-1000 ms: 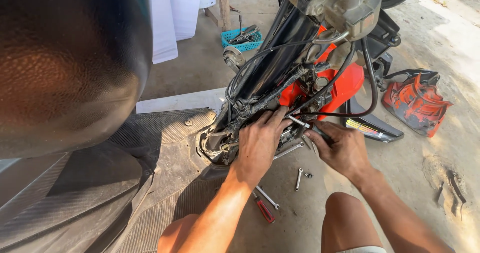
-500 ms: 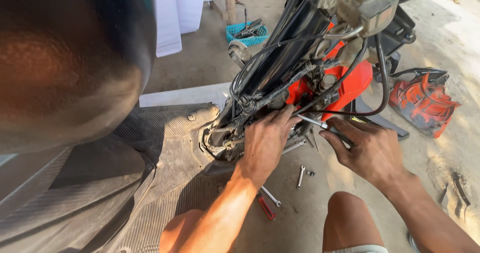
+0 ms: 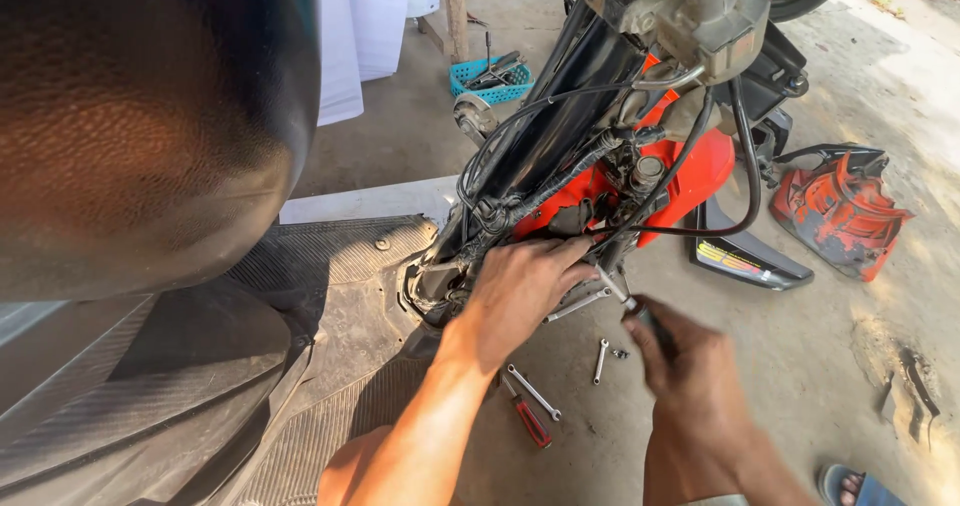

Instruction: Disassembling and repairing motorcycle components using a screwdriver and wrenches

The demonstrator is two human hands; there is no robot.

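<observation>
My left hand (image 3: 520, 291) rests flat, fingers loosely curled, on the cable bundle (image 3: 560, 191) at the scooter frame (image 3: 570, 96); I cannot tell whether it grips anything. My right hand (image 3: 685, 386) is closed around the dark handle of a screwdriver (image 3: 625, 301), its shaft angled up toward the frame just beside the left fingertips. Two wrenches (image 3: 533, 393) and a red-handled tool (image 3: 527, 418) lie on the concrete floor (image 3: 800, 366) between my forearms.

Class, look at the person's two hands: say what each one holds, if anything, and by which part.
The right hand grips a screwdriver by its dark handle. The left hand presses on the scooter frame; whether it grasps anything cannot be told.
</observation>
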